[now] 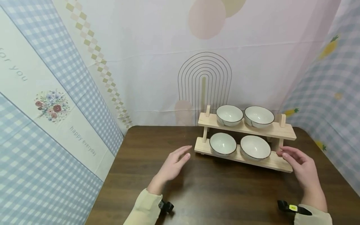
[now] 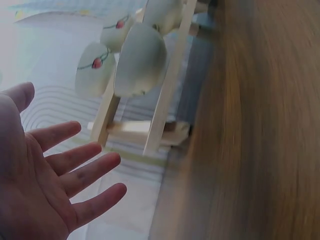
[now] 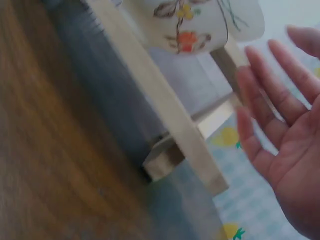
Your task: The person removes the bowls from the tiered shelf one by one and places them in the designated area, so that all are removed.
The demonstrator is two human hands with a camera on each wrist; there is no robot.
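Note:
A two-tier wooden rack (image 1: 285,132) stands on the table, with two white bowls on its upper board, one of them the upper right bowl (image 1: 259,117), and two on the lower board, including the lower left bowl (image 1: 223,144). My left hand (image 1: 172,164) is held left of the rack, fingers spread and empty; the left wrist view shows its palm (image 2: 45,175). Near the rack's right end is my right hand (image 1: 302,168), with loosely bent, empty fingers. In the right wrist view that hand (image 3: 295,125) appears beside the boards; whether it touches them I cannot tell.
The rack stands on a dark wooden table (image 1: 219,193). Behind it hangs a pale printed cloth (image 1: 157,78), with blue checked cloth (image 1: 332,118) at the right and more at the left. A dark strap with a yellow-marked piece (image 1: 293,207) is at my right wrist.

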